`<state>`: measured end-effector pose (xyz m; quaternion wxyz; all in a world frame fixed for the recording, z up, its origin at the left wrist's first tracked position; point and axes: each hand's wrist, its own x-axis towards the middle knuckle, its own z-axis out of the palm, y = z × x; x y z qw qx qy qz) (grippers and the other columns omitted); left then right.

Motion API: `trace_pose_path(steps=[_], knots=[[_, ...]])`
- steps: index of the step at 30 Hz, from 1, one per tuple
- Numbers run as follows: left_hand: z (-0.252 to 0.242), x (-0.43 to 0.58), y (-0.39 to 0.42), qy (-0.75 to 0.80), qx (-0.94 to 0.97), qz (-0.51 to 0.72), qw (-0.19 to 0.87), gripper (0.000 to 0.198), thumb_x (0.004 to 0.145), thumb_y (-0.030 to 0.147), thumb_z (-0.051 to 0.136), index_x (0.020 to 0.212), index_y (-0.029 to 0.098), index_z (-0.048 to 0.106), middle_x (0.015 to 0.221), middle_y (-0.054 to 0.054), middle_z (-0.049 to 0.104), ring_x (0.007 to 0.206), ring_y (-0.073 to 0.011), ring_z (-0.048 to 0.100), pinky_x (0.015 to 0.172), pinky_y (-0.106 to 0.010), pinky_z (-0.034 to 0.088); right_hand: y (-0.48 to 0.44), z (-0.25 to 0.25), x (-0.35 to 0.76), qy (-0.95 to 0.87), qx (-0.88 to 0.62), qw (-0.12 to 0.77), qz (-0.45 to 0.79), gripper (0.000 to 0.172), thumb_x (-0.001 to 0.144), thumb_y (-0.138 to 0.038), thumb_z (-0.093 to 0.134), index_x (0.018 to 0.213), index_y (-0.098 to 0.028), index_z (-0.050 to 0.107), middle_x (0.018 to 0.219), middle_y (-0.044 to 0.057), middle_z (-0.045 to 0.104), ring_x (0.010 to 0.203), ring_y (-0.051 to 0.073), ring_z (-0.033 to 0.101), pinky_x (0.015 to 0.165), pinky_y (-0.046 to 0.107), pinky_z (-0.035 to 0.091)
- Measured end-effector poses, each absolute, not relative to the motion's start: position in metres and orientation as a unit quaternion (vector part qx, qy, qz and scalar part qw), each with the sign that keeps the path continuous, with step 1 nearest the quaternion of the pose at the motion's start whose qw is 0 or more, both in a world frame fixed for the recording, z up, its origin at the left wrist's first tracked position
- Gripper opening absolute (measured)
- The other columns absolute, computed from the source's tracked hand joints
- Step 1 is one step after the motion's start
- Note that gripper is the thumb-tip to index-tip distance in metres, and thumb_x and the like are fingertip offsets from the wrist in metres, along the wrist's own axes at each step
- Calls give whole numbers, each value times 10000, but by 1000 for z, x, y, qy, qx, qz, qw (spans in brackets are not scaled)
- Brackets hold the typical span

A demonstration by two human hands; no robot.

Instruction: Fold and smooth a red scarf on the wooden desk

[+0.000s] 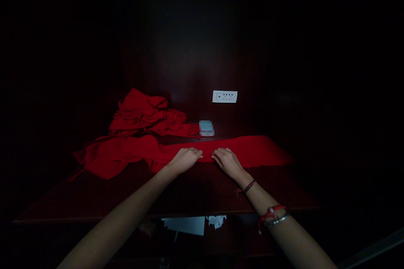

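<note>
A long red scarf (pixel 246 150) lies across the dark tabletop, flat and narrow on the right, loose and rumpled on the left. My left hand (pixel 186 158) is at the middle of it, fingers bent and closed on the cloth. A short gap away, my right hand (pixel 227 160) has its fingers curled together on the same scarf. Shade hides part of the fingertips of both hands. Behind the left part sits a heap of red fringed scarves (pixel 142 113), crumpled together.
A small pale blurred object (pixel 206 128) lies near the back wall. Above it is a white power socket (pixel 225 97). Under the table's front edge (pixel 221 212), papers (pixel 186 225) and a crumpled white piece (pixel 216 221) show on a lower level. The surroundings are very dark.
</note>
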<state>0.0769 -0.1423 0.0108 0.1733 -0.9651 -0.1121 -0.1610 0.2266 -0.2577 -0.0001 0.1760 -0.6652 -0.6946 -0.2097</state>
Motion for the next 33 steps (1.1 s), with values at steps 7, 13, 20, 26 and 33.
trace_pose_path(steps=[7, 13, 20, 26, 33], knots=[[11, 74, -141, -117, -963, -166, 175, 224, 839, 312, 330, 795, 159, 488, 755, -43, 591, 696, -163, 554, 549, -225, 381, -255, -1, 222, -692, -667, 170, -218, 199, 834, -265, 337, 822, -162, 507, 767, 47, 559, 721, 141, 477, 679, 250, 302], [16, 70, -142, -103, -968, -165, 158, 205, 827, 327, 351, 806, 170, 481, 779, -34, 573, 700, -159, 548, 554, -221, 381, -252, -2, 220, -715, -643, 154, -226, 221, 838, -248, 331, 785, -169, 531, 723, 40, 573, 680, 138, 482, 665, 253, 289], [20, 33, -121, -73, -980, -137, 127, 178, 781, 186, 396, 939, 202, 476, 906, -40, 541, 784, -150, 526, 624, -210, 395, -253, -2, 226, -685, -669, 170, -234, 242, 847, -239, 307, 736, -169, 510, 702, 36, 574, 657, 131, 484, 648, 242, 283], [17, -12, -94, -92, -984, -151, 10, 253, 785, 210, 370, 1022, 211, 458, 990, -36, 526, 879, -141, 502, 774, -237, 382, -252, -2, 227, -657, -700, 176, -217, 230, 846, -243, 312, 731, -173, 499, 715, 39, 579, 672, 131, 498, 645, 235, 291], [28, -20, -62, -143, -966, -205, -65, 234, 828, 246, 284, 1022, 189, 401, 914, -24, 539, 843, -117, 510, 773, -248, 387, -250, -4, 230, -635, -730, 161, -195, 213, 844, -241, 316, 730, -175, 483, 728, 41, 593, 664, 133, 520, 626, 231, 297]])
